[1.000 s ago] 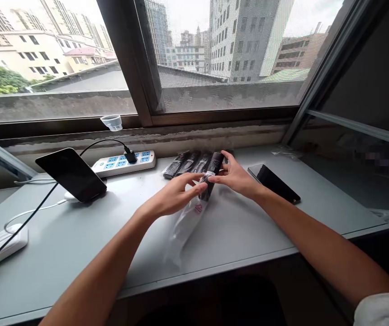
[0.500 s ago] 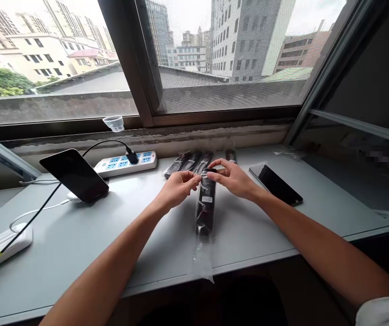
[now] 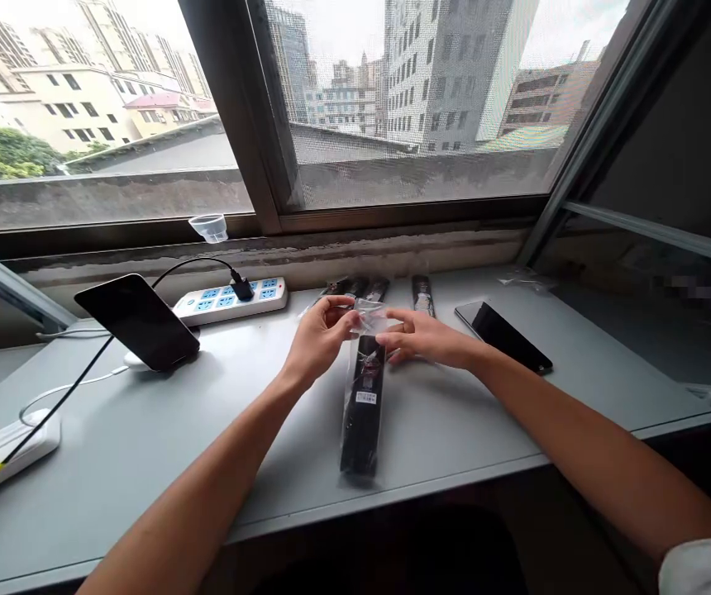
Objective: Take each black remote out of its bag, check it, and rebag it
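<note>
A long black item (image 3: 361,430) with a small white label lies in a clear plastic bag on the grey desk, its length pointing toward me. My left hand (image 3: 324,335) pinches the upper left part of the bag's far end (image 3: 369,316). On the other side, my right hand (image 3: 421,337) has its fingers closed on the bag's right edge, near the top of the black item. Behind my hands lie several similar bagged black items (image 3: 375,290), with another one (image 3: 422,296) a little to their right.
A dark tablet (image 3: 138,321) leans on a stand at the left, near a white power strip (image 3: 231,299) with a black plug. A black phone (image 3: 504,335) lies at right. A clear cup (image 3: 209,227) sits by the window.
The bagged black item has slid down toward the desk's front edge inside its bag, and the clear loose end now shows between my hands. Both hands have shifted slightly.
</note>
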`<state>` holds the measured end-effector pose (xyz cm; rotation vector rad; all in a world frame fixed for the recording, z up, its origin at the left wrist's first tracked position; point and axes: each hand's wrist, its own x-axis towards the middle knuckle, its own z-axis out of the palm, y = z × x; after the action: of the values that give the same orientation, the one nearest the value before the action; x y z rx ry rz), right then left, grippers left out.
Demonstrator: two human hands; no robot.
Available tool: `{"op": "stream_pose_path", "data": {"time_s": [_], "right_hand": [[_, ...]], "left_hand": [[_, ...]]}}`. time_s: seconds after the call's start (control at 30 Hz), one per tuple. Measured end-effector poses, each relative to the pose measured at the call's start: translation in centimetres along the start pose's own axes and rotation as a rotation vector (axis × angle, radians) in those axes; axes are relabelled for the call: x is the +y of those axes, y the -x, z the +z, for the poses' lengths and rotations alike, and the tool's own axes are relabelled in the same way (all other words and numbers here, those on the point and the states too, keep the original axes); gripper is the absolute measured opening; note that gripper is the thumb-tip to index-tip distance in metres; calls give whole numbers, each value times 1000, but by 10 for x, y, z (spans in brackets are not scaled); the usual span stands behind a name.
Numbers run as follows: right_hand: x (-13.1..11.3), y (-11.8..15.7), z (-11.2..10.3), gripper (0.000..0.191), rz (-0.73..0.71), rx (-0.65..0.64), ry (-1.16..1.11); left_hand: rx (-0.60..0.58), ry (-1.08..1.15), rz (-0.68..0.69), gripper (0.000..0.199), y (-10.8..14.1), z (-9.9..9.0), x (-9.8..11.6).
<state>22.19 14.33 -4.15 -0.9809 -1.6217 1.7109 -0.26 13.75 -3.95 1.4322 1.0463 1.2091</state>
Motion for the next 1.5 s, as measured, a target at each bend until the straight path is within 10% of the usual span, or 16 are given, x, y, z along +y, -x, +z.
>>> {"op": "stream_pose_path", "data": {"time_s": [0.33, 0.57, 0.73, 0.97, 1.5], "right_hand": [[10, -10, -18, 23, -106, 148, -109], [18, -20, -33, 25, -143, 400, -31], [27, -23, -40, 18, -204, 497, 384], [21, -15, -44, 22, -278, 581, 875], [14, -12, -46, 30, -245, 657, 876]], "left_hand": [[-299, -701, 640, 32, 11, -11, 8], [-576, -1040, 466, 107, 19, 11, 2], [-735, -1117, 378, 120, 6, 16, 6], [-740, -1249, 369, 104, -16, 34, 12], [-456, -1323, 291, 64, -91, 78, -5]]}}
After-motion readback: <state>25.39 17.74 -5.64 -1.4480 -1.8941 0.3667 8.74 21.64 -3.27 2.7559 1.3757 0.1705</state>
